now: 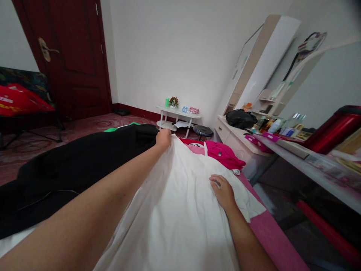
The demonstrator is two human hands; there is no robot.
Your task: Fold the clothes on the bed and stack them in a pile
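Observation:
A white shirt (186,203) lies spread lengthwise in front of me, with what looks like a sleeve reaching out at the right. At its far left corner, my left hand (163,139) is closed on the cloth. My right hand (224,192) rests over the right half of the shirt, fingers loosely curved with a gap at the thumb; no fold shows pinched in it. Left of the shirt, partly behind my left forearm, is a black garment (84,150). Bright pink clothing (222,152) lies just past the shirt's far right edge.
A pink surface (273,237) shows beneath the shirt. On the right stand a white dresser (234,137) and a cluttered desk (299,162). A small white table (180,111) and a round stool (203,130) are at the wall. A red bag (22,99) sits at left.

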